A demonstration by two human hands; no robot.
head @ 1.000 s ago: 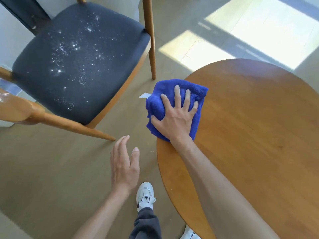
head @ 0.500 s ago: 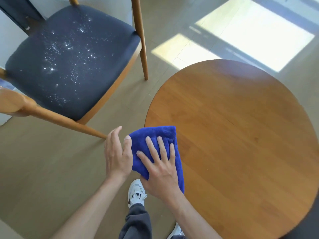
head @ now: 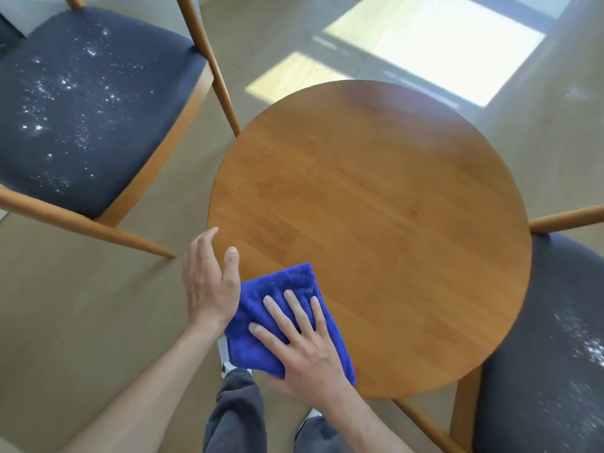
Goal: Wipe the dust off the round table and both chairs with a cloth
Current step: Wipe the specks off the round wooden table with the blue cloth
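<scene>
A round wooden table (head: 385, 204) fills the middle of the view. A folded blue cloth (head: 281, 286) lies over its near left edge. My right hand (head: 304, 351) presses flat on the cloth with fingers spread. My left hand (head: 209, 282) is open and cupped just off the table's edge, touching the cloth's left side. At upper left stands a chair with a dark seat (head: 88, 106) speckled with white dust. A second dark chair seat (head: 552, 348), also dusty, shows at lower right, partly under the table.
The left chair's wooden legs and rail (head: 98, 227) run between the chair and the table. The right chair's wooden frame (head: 565, 220) sticks out past the table. My legs in grey trousers (head: 235, 416) stand below the table's near edge. Sunlit patches mark the floor (head: 434, 44).
My right hand dragged the cloth from the table's far left edge along the rim to the near edge. My left hand came up beside the cloth. The view shifted right, showing the second chair.
</scene>
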